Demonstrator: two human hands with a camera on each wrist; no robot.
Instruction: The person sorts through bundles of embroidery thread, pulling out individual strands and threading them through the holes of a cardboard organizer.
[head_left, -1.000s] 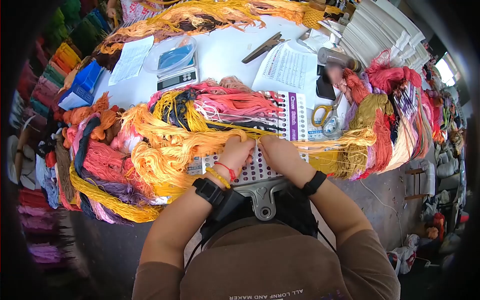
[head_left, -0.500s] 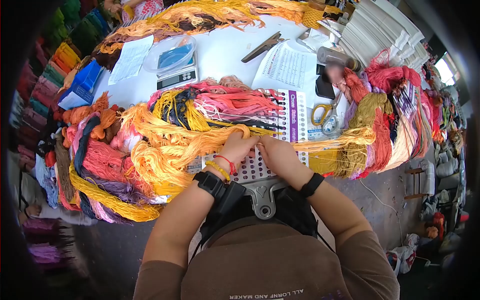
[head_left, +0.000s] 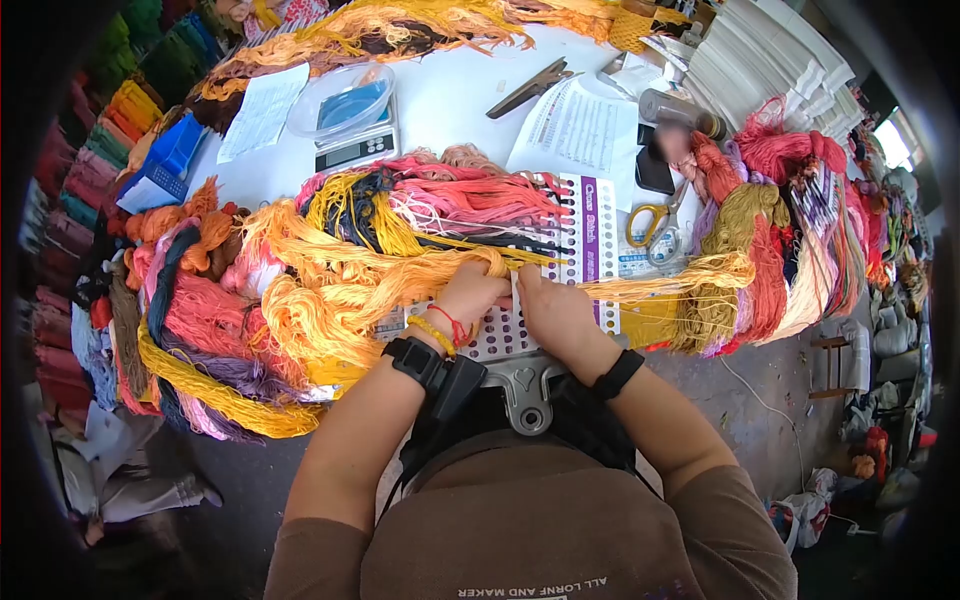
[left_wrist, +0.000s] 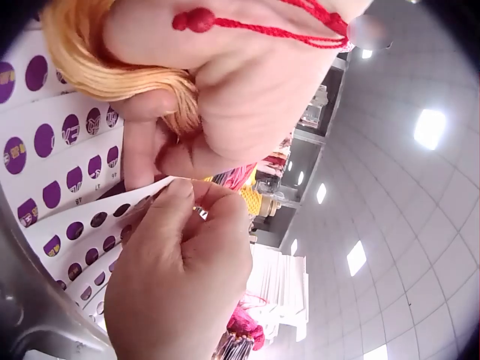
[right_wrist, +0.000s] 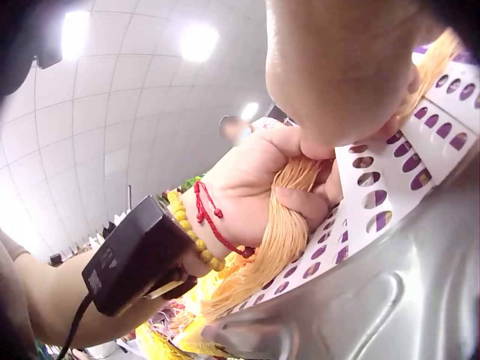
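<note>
In the head view my left hand [head_left: 470, 300] grips a thick skein of light orange thread [head_left: 345, 275], which trails left across the pile. The left wrist view shows the skein [left_wrist: 82, 52] running through that hand's curled fingers. Close beside it, my right hand [head_left: 562, 315] pinches the raised edge of a white card strip with punched holes [left_wrist: 64, 236] between thumb and forefinger. More strips of this perforated card [right_wrist: 375, 180] lie overlapped beneath both hands, purple showing through the holes. A metal clip [head_left: 527, 395] holds the cards' near edge. Orange strands [head_left: 660, 287] extend right of my right hand.
Heaped thread in pink, yellow and navy [head_left: 450, 205] lies just beyond my hands. Scissors with yellow handles [head_left: 648, 225], a phone [head_left: 655, 172], printed sheets [head_left: 575, 130] and a digital scale [head_left: 355, 145] are further back. Another person's legs [head_left: 130, 495] show at lower left.
Between my hands a white strip edge has come up, and my right fingers now pinch it. The skein stays in my left hand. Another person's legs have come into view at lower left.
</note>
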